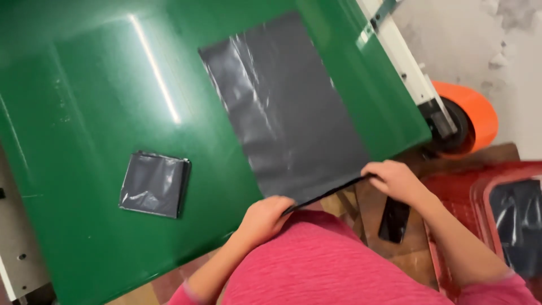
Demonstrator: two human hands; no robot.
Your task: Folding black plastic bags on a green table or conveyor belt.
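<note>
So, head view: the left hand [264, 217] and right hand [395, 179] each pinch the near edge of a flat grey plastic bag [288, 107], which lies centre frame on the green table [84, 96]. A folded grey bag [154, 184] sits lower left, well apart.

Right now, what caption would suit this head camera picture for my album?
Left hand and right hand grip the near edge of a flat grey plastic bag on a green table, beside a folded bag.
</note>
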